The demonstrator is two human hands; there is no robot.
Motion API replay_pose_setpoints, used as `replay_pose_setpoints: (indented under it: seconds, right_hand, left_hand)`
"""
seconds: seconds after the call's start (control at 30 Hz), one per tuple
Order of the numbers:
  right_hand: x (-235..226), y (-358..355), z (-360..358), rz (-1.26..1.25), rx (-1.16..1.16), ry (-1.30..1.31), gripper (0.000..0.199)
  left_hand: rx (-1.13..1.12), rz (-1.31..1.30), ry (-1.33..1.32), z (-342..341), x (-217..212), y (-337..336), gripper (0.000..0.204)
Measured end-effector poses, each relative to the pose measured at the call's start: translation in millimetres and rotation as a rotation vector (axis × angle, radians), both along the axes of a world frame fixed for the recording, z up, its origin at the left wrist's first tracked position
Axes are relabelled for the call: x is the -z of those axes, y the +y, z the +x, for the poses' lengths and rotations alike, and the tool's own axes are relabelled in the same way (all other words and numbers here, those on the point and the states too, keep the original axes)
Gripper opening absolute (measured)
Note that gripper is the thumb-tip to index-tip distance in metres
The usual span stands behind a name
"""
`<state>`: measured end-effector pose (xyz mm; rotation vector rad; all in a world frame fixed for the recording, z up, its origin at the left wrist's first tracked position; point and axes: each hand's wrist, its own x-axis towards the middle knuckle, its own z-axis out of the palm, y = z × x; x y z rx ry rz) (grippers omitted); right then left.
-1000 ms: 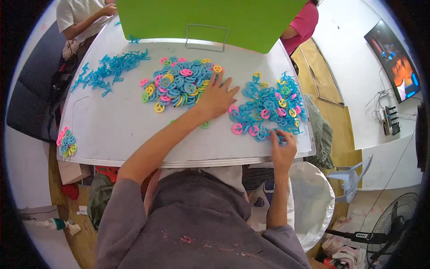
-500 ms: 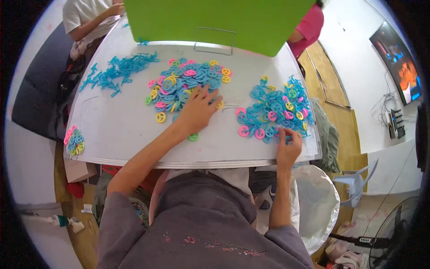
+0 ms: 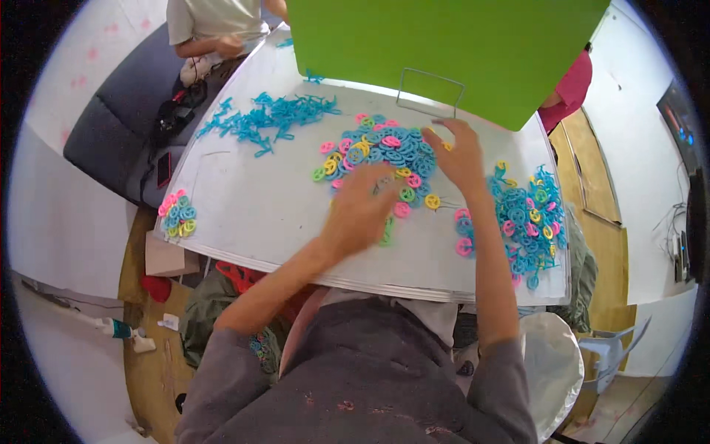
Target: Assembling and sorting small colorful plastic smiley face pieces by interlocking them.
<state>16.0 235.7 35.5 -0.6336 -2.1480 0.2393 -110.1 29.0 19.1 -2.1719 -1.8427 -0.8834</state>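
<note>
A: ok starting from the grip, what have the hands got?

B: left hand [image 3: 359, 214] is blurred, fingers over the near side of the pile of rings [image 3: 399, 153], so I honestly can't tell if it's pinching one. right hand [image 3: 460, 154] has thumb and fingers parted at the pile's right edge, doesn't look like it's holding anything.

A: so which one's nearer?

B: pretty much a tie. rings are just ahead of the left fingers, and off to the left of the right ones. pile's roundish, maybe a touch wider side to side, no real long axis. there's also a loose yellow ring [image 3: 433, 201] between the left hand and the right forearm.

A: any elbow room?

B: mostly leftward: wide stretch of counter [image 3: 251, 203] between the pile and the small ring cluster [image 3: 178, 214] by the front left corner. front edge runs under both forearms. right side's tighter, that forearm cuts between the pile and the mostly blue heap [image 3: 540, 214], hiding a bit of it. far side, a green board [image 3: 444, 52] stands just past the pile, and blue sticks [image 3: 277, 115] spread across the far left.
</note>
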Motion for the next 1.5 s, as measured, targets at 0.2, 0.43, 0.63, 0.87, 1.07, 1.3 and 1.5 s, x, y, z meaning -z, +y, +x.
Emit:
replay_pose_setpoints:
  seconds: [0.2, 0.43, 0.63, 0.87, 1.07, 1.3, 1.5]
  right_hand:
    - [65.1, 6.4, -53.8, -0.239, 0.250, -0.311, 0.055]
    - [78.7, -46.6, -52.1, -0.201, 0.195, -0.127, 0.049]
    - [56.2, -83.4, -44.2, -0.244, 0.191, -0.186, 0.044]
    - [44.1, -6.0, -79.8, -0.173, -0.015, -0.072, 0.050]
    - [66.0, 1.8, -93.5, -0.146, -0.074, -0.358, 0.051]
    - [26.6, -4.6, -96.3, -0.263, -0.339, -0.433, 0.047]
    - [17.5, -30.4, -106.2, -0.265, -0.506, -0.550, 0.042]
  left_hand:
    - [-0.310, 0.006, 0.094, -86.7, 29.5, 114.1, 0.050]
    - [-0.195, -0.324, -0.031, -85.6, 27.7, 88.1, 0.050]
    - [-0.075, -0.182, -0.237, -100.2, 17.0, 51.1, 0.039]
    - [-0.568, 0.100, 0.087, -180.3, 4.0, 41.4, 0.036]
    - [-0.547, -0.272, 0.250, -178.4, 25.5, 39.1, 0.040]
    - [-0.445, -0.100, 0.157, -175.5, 25.9, 6.5, 0.033]
    - [-0.436, 0.018, 0.246, -176.9, 15.7, 4.0, 0.025]
